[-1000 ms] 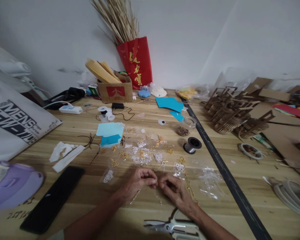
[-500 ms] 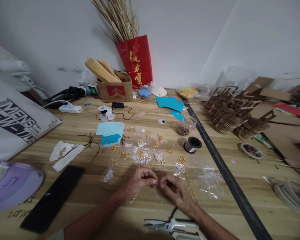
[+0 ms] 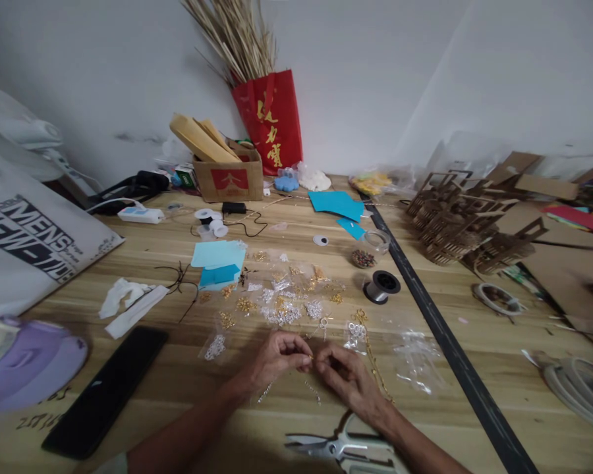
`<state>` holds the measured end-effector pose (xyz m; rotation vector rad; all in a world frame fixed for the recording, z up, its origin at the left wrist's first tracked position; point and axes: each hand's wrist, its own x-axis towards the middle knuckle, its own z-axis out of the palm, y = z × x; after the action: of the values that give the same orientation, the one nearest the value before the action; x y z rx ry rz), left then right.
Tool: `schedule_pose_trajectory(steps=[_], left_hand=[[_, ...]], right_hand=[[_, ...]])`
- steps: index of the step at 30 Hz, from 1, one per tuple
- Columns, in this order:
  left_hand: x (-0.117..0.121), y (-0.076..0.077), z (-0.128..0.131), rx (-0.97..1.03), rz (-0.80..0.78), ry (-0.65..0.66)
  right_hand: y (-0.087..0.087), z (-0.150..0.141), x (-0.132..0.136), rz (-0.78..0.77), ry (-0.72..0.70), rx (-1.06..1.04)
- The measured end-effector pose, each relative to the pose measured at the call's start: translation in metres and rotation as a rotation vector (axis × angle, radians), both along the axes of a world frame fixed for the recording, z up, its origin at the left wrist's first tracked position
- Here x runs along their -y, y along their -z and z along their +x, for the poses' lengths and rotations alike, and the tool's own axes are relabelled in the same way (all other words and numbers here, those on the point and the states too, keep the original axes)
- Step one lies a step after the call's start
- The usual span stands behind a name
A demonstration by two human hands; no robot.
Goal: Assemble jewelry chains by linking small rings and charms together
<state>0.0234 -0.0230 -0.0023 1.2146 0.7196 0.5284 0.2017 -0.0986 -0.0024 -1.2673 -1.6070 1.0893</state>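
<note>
My left hand [image 3: 282, 354] pinches a tiny gold-coloured piece [image 3: 310, 357] between thumb and fingertip. Close beside it, my right hand [image 3: 343, 372] has its thumb and fingers closed together; what they hold is too small to make out. Below the hands, lengths of fine silver chain [image 3: 312, 391] lie on or hang near the wood. A gold chain [image 3: 375, 372] runs along the right of my right hand. Nearer to me, under my right forearm, lie scissors [image 3: 338, 449] with pale handles. Small bags of silver findings [image 3: 284, 315] and gold findings [image 3: 246, 304] spread beyond the hands.
A wire spool [image 3: 382, 287] stands right of centre, near a jar of beads [image 3: 363, 258]. Empty plastic bags [image 3: 415, 361] lie to the right, by a dark strip [image 3: 445, 349]. A black phone [image 3: 106, 392] rests at left. Small woven baskets [image 3: 454, 224] crowd the right back.
Both hands stay almost still, fingertips close together. The view has shifted very slightly; nothing else visibly moved.
</note>
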Motion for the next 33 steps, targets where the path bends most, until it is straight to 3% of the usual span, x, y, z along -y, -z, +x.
schedule_pose_trajectory(steps=[33], left_hand=[[-0.0001,0.0021,-0.0015,-0.037,0.048,0.019]], right_hand=[[-0.0027,-0.0006,-0.0006,-0.033,0.016,0.022]])
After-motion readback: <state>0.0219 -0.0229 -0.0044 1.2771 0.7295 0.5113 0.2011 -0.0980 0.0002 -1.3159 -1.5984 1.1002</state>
